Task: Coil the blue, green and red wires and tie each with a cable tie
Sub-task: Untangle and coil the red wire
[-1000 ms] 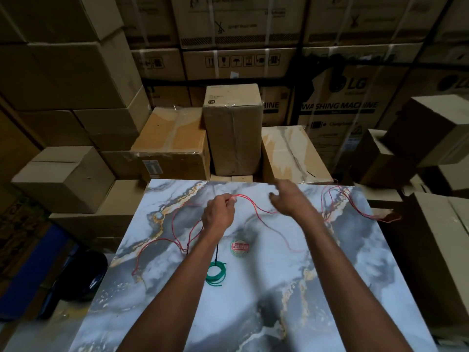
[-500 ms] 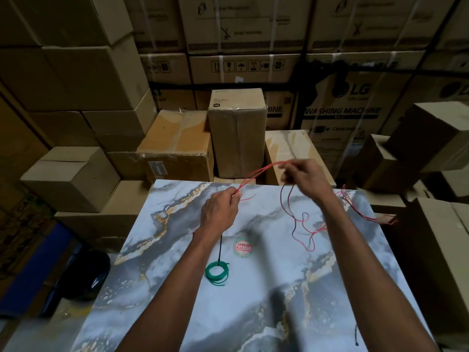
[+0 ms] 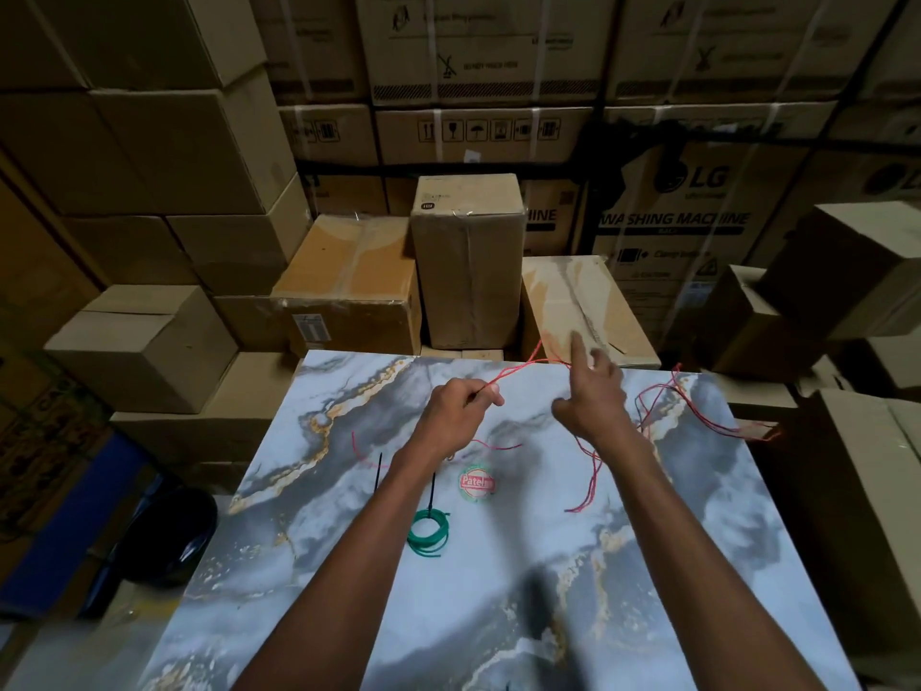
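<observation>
1. The green wire (image 3: 427, 530) is lying coiled on the marble table (image 3: 648, 566), nearest the person.
2. The left hand (image 3: 456, 416) is pinching the red wire (image 3: 518, 369) between curled fingers.
3. The right hand (image 3: 590, 396) is spreading open, forefinger raised, the wire crossing it; whether it is gripping is unclear.
4. Loose red wire is trailing right, nearer the right hand.

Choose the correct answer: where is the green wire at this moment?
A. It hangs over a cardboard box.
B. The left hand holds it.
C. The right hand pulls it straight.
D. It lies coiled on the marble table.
D: the green wire rests as a small coil on the marble table near the left forearm, while the left hand pinches the red wire instead.
</observation>
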